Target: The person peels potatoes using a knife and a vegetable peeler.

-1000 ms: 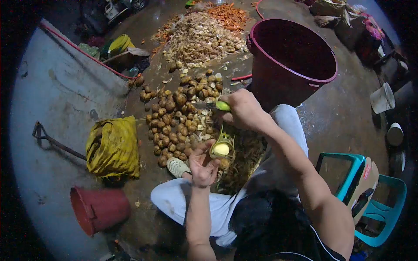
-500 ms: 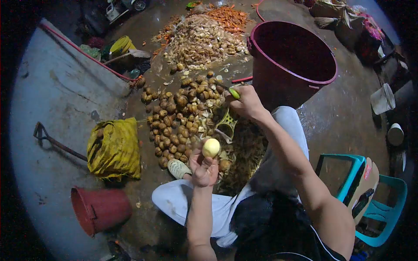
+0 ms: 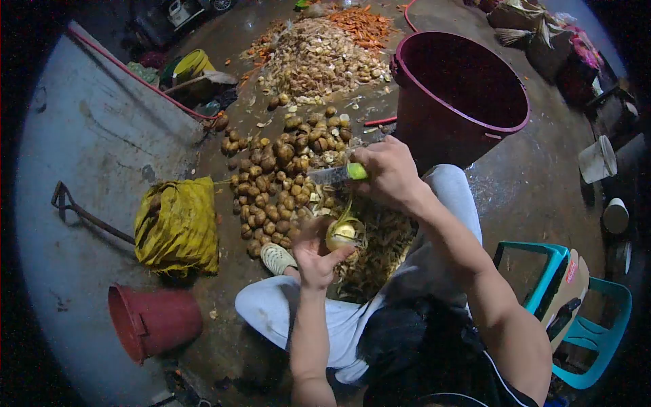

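Note:
My left hand [image 3: 317,254] is closed round a pale, peeled-looking potato [image 3: 344,231], held above the scraps by my shin. A yellow-green forked tool [image 3: 350,216], shaped like a Y peeler, lies across the potato. Its upper end reaches up beneath my right hand [image 3: 388,171]; what grips that end is hidden. The right fingers are wrapped round the green handle of a knife [image 3: 329,176], its blade pointing left. Below and left of the hands, brown unpeeled potatoes [image 3: 268,166] are heaped on the floor. Peelings [image 3: 380,251] cover the ground beneath them.
A large maroon tub [image 3: 430,115] stands right of the potatoes. Farther off lie pale cut pieces [image 3: 322,64] and orange pieces [image 3: 363,27]. At left are a yellow sack [image 3: 176,227], a long-handled tool [image 3: 91,220] and a red bucket [image 3: 163,322]. A teal chair [image 3: 600,339] stands right.
My right hand has lowered slightly, and its knife now points left. The forked tool has come down onto the potato. My left hand has turned and shifted slightly right.

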Available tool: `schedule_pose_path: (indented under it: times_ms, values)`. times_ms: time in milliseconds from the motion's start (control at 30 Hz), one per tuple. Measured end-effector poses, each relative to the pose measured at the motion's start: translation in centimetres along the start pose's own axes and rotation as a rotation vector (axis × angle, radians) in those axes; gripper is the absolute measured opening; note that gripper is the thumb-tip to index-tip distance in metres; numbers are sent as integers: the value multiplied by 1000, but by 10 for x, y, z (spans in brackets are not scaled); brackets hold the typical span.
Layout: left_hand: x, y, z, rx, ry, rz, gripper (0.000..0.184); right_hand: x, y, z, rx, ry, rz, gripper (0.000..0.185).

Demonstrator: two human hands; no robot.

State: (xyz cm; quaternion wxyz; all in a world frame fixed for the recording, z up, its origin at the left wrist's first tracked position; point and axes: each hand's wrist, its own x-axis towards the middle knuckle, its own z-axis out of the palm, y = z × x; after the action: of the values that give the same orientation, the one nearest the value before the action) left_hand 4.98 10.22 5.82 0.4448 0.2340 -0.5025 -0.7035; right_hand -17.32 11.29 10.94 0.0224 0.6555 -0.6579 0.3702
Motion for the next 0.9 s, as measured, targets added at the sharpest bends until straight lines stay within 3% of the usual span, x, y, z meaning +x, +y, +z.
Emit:
schedule_pose_path:
  times_ms: [100,200,233,267,433,533,567,700,800,833,900]
  values:
    - [-1,3,1,-42,-6,-164,59,10,29,4,-13,9,300,18]
    - [1,-1,2,-33,11,-135,59,7,23,-5,201,-97,347,13]
    - [0,-3,4,-36,11,-138,59,2,16,-5,157,-153,224,31]
    - [1,-5,6,-65,3,-135,59,2,10,-4,17,-201,120,34]
    - [1,-5,4,-80,-1,-145,62,11,42,6,162,-115,377,24]
    - [3,-14,0,-169,-65,-107,57,3,13,-3,238,-220,335,24]
    - [1,-15,4,-182,-7,-98,57,4,3,-10,-32,-218,124,25]
    - [2,-11,4,-127,-19,-177,64,8,40,15,-23,-146,340,25]
    - [2,-16,-3,-181,-75,-95,59,5,51,19,184,-27,275,20]
    - [2,-17,-4,-184,-74,-93,59,7,32,6,232,-100,316,19]
    - [2,-16,-6,-121,-84,-129,61,3,11,0,49,-116,142,16]
